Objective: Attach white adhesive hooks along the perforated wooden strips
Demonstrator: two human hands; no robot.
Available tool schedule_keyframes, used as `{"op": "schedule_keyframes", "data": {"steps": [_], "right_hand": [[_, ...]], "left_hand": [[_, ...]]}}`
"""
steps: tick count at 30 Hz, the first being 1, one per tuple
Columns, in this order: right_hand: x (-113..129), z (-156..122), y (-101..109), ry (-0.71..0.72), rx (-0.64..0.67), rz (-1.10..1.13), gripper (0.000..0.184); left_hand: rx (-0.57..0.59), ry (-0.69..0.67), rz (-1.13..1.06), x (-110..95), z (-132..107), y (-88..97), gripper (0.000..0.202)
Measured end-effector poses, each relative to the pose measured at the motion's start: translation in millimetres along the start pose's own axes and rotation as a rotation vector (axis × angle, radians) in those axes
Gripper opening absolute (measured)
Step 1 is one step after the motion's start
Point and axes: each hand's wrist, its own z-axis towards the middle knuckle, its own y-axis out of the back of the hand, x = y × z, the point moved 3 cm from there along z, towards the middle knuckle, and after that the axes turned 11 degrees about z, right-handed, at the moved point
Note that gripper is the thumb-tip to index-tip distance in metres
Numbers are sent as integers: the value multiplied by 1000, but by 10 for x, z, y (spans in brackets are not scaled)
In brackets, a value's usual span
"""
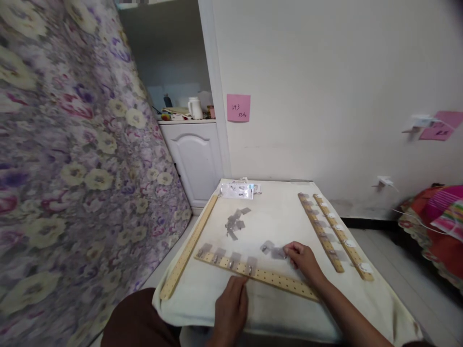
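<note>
My left hand [232,303] is closed at the front edge of a perforated wooden strip [282,281], its fingertips against the wood. Several small metal clips with greyish translucent tabs, one of them a clip [250,270] just above my left fingertips, sit along the strip's left half. Bare holes run along its right half. Beyond the strip, my right hand [303,260] pinches a small metal piece with a grey tab [278,253]. Just left of that lies another tabbed piece [266,247]. Fine details of these small parts are blurred.
A loose pile of tabbed metal pieces [235,223] lies farther back. Another perforated strip [188,250] runs along the table's left side. Two strips with attached tabbed pieces, including an outer strip [347,241], lie at right. Packaging [237,191] rests by the wall.
</note>
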Motion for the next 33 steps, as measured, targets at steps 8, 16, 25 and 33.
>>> {"op": "schedule_keyframes", "data": {"steps": [8, 16, 25, 33], "right_hand": [[21, -48, 157, 184, -183, -350, 16], [-26, 13, 182, 26, -58, 35, 18], [72, -5, 380, 144, -181, -167, 21], [86, -81, 121, -45, 69, 273, 26]], "left_hand": [[3, 32, 19, -15, 3, -12, 25], [-24, 21, 13, -18, 17, 5, 24], [1, 41, -12, -2, -11, -11, 25], [-37, 77, -177, -40, -17, 81, 23]]}}
